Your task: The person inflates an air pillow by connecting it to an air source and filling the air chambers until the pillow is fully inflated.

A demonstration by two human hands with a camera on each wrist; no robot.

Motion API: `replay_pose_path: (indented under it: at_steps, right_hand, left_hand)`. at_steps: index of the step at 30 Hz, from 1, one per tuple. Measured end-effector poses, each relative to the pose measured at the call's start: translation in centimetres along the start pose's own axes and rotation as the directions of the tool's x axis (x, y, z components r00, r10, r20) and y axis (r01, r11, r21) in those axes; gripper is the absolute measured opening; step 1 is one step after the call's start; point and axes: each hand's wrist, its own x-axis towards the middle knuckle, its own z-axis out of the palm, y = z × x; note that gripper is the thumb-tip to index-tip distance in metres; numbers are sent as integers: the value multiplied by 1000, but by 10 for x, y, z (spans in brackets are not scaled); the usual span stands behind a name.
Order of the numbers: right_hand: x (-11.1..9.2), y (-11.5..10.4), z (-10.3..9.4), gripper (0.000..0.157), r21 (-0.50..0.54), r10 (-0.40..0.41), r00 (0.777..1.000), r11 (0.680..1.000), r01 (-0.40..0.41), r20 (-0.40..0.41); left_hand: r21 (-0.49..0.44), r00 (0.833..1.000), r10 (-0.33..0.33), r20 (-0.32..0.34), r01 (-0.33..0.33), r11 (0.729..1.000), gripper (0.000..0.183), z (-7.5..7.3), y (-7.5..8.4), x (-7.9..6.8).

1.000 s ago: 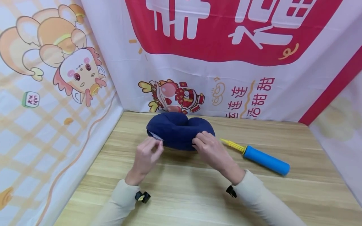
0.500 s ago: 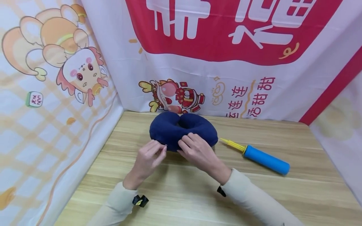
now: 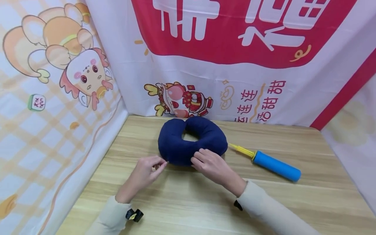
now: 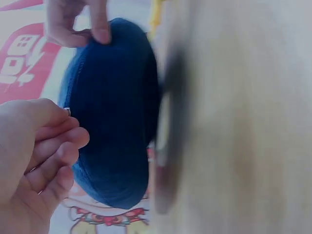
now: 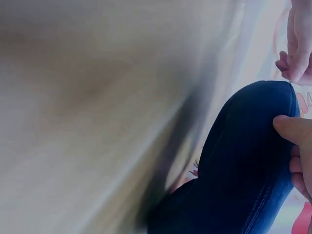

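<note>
A navy U-shaped neck pillow [image 3: 179, 148] is at the back of the table, with its opening toward the back wall. Along its edge runs a zipper [image 4: 74, 80], best seen in the left wrist view. My left hand [image 3: 148, 171] pinches the small metal zipper pull [image 4: 68, 111] at the pillow's near left edge. To the right, my right hand [image 3: 212, 165] grips the pillow's near rim, thumb [image 5: 287, 127] on one side and fingers on the other, as the right wrist view shows.
A blue hand pump [image 3: 276, 165] with a yellow nozzle [image 3: 241, 150] lies right of the pillow, its tip close to the pillow. Printed cloth [image 3: 132, 75] hangs behind, and more stands at the left. The wooden table [image 3: 188, 209] extends toward me.
The pillow has tipped flatter and shifted slightly right and nearer, showing its centre gap. The pale slit at its left edge no longer shows. My left hand, still pinching, has come lower.
</note>
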Motion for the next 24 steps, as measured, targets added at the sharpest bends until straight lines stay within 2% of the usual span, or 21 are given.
replay_pose_path:
  at_steps: [4, 7, 9, 11, 12, 13, 14, 16, 18, 19, 20, 21, 22, 24]
  right_hand:
    - [-21, 0, -4, 23, 30, 16, 1000, 999, -16, 1]
    - [-37, 5, -11, 29, 112, 102, 994, 988, -104, 24]
    - [-48, 9, -17, 28, 164, 205, 977, 964, -212, 54]
    - [-58, 16, -26, 24, 217, 349, 933, 908, -360, 90]
    - [-63, 19, -29, 20, 240, 427, 897, 864, -442, 116]
    - [-67, 22, -33, 16, 252, 509, 847, 809, -531, 151]
    - [-70, 26, -36, 13, 264, 587, 787, 742, -616, 190]
    - [-75, 31, -39, 11, 279, 705, 650, 588, -759, 282]
    - [-77, 34, -40, 17, 266, 767, 511, 438, -859, 387]
    - [-77, 35, -39, 20, 255, 778, 457, 381, -889, 432]
    - [-77, 35, -38, 25, 252, 777, 419, 336, -907, 470]
    - [-76, 34, -36, 29, 250, 772, 390, 302, -920, 501]
    - [-75, 34, -34, 33, 249, 765, 367, 273, -929, 529]
    - [-72, 32, -31, 40, 244, 758, 335, 235, -941, 560]
  left_hand:
    - [-24, 987, -60, 148, 64, 998, 6, 5, 0, -7]
    - [-23, 962, -123, 244, 132, 991, 4, 3, -4, -12]
    - [1, 938, -205, 280, 213, 977, 6, -1, -8, -13]
    - [14, 908, -313, 279, 321, 947, 11, -7, -15, -7]
    - [18, 891, -369, 265, 378, 925, 14, -8, -20, -3]
    - [10, 870, -425, 250, 437, 900, 17, -10, -25, 2]
    - [-3, 847, -477, 233, 491, 871, 20, -10, -31, 8]
    - [-41, 800, -565, 203, 583, 811, 26, -8, -43, 19]
    - [-62, 759, -620, 198, 641, 765, 32, -2, -53, 28]
    - [-64, 740, -642, 201, 664, 745, 34, 1, -57, 31]
    - [-64, 722, -661, 201, 684, 727, 36, 4, -60, 33]
    - [-61, 709, -675, 202, 698, 714, 38, 7, -62, 35]
    - [-60, 702, -683, 204, 705, 707, 39, 10, -63, 35]
    - [-63, 691, -694, 203, 717, 695, 40, 15, -62, 35]
